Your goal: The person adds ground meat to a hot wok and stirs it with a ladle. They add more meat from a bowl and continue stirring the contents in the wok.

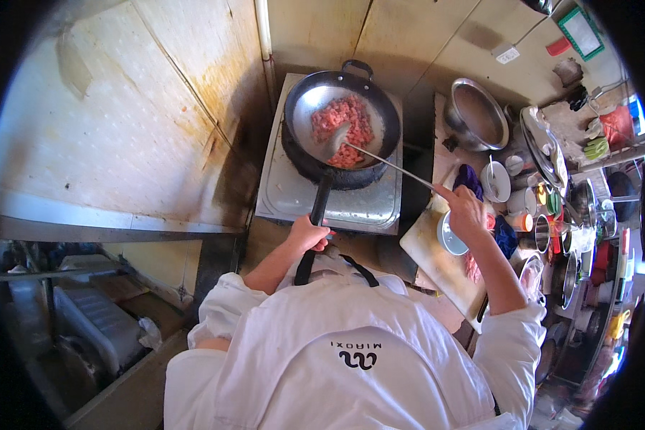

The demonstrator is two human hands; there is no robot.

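A dark wok (385, 107) sits on a metal stove (355, 212) straight ahead of me. Its long black handle (321, 199) points towards my body, and my left hand (308, 235) is wrapped around the end. Chopped pinkish-red meat (349, 115) lies in the wok's middle. My right hand (465, 215) grips the thin shaft of a metal ladle (392, 164), whose bowl rests against the meat. Under my right forearm are a pale bowl (450, 236) and a cutting board (435, 258) with some raw meat (472, 267) beside the wrist.
A large steel basin (475, 115) stands right of the stove. Beyond my right arm, a white bowl (495, 181) with a utensil, jars and several metal pots crowd the counter. A knife handle (482, 309) shows at the board's near edge. A stained wall (140, 107) rises on the left.
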